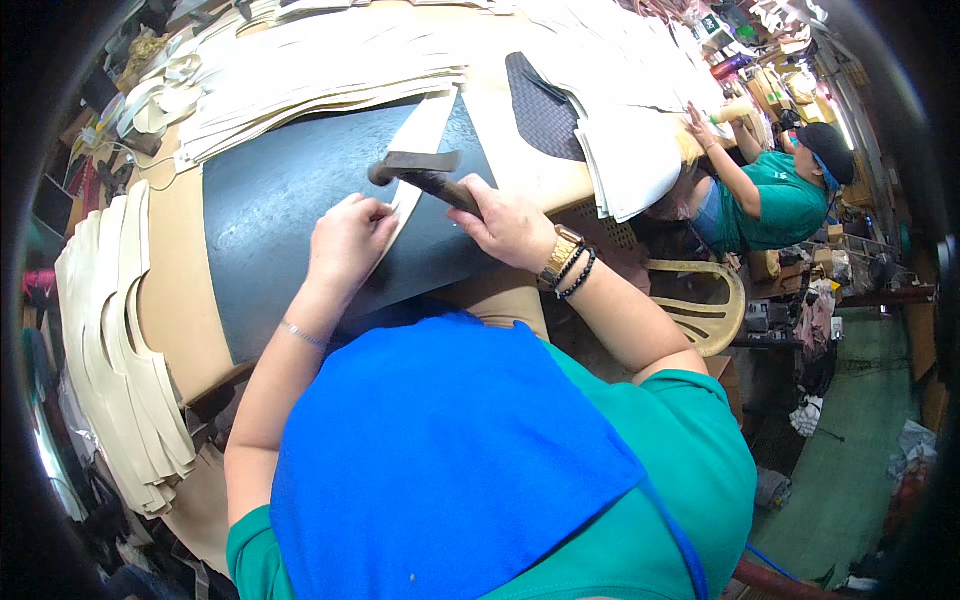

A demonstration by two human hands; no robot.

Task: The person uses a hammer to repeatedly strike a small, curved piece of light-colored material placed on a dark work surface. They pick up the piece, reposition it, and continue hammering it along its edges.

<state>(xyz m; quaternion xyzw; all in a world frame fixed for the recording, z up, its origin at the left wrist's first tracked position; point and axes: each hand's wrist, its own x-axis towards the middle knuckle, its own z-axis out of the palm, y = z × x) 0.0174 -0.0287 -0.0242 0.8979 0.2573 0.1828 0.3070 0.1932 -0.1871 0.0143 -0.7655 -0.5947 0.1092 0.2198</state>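
My right hand [507, 226] grips the dark handle of a hammer [437, 183], whose head is over a cream strip of sheet material [417, 130]. The strip lies slantwise across a black mat [290, 200]. Beside the hammer, my left hand [348, 238] has its fingers curled closed at the strip's edge. Those fingertips partly hide what they pinch, but the strip runs right under them. Whether the hammer head touches the strip I cannot tell.
Stacked cream sheets [330, 85] lie beyond the mat, and more cut pieces [115, 350] hang over the table's left side. A dark textured piece [543, 108] lies right of the mat. A co-worker in green [775, 205] works at the right, near a plastic chair [715, 305].
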